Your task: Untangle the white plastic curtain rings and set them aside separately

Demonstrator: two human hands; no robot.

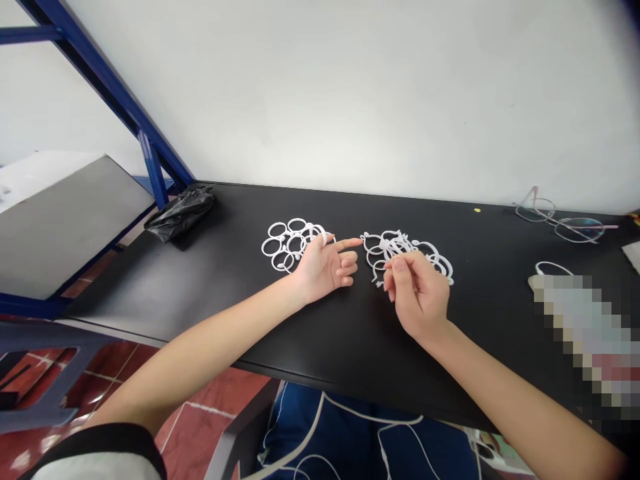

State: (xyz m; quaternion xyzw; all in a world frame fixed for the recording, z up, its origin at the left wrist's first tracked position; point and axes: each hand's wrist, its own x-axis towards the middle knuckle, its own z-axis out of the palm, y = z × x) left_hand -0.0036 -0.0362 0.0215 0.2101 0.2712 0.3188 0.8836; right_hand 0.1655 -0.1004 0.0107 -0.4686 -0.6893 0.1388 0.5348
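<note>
Two heaps of white plastic rings lie on the black table [210,280]. My left hand [327,267] rests on the table beside the left heap of rings [287,243]; its forefinger points right, the other fingers are curled, and a ring sits over the thumb. My right hand [417,293] hovers at the near edge of the right heap of rings [405,250], its fingertips pinched on a ring from that heap.
A crumpled black plastic bag [181,212] lies at the table's left end. A pair of glasses [560,220] lies at the far right by the wall. A blue steel frame [125,113] and a grey shelf [65,220] stand to the left. White cables [350,427] hang below the table.
</note>
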